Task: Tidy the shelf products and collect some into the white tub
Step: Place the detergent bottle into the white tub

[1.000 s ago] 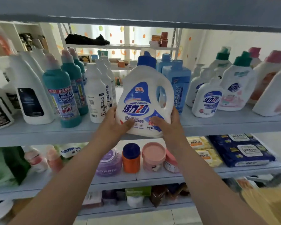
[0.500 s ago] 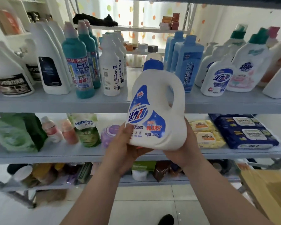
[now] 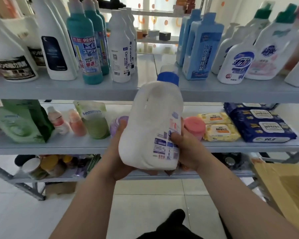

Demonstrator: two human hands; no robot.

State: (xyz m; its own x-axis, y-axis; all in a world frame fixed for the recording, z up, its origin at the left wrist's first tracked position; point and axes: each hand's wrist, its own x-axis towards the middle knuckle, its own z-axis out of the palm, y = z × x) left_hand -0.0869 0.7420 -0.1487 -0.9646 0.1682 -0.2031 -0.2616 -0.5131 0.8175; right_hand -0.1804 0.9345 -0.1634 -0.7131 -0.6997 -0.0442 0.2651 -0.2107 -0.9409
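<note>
A white detergent jug (image 3: 152, 121) with a blue cap is held in the air in front of the middle shelf, its back label and handle side turned toward me. My left hand (image 3: 117, 152) cups its lower left side and bottom. My right hand (image 3: 185, 149) grips its lower right side, thumb pressed on the label. The white tub is out of view.
The top shelf (image 3: 59, 88) carries teal, white and blue bottles either side of a gap behind the jug. The middle shelf (image 3: 67, 145) holds a green pouch, small bottles, a pink-lidded jar (image 3: 195, 125) and wipe packs (image 3: 259, 125). A cardboard box (image 3: 283, 192) stands at lower right.
Both hands lifted the jug off the top shelf, lowered it toward me and turned it, so its back label now faces me instead of the blue front label.
</note>
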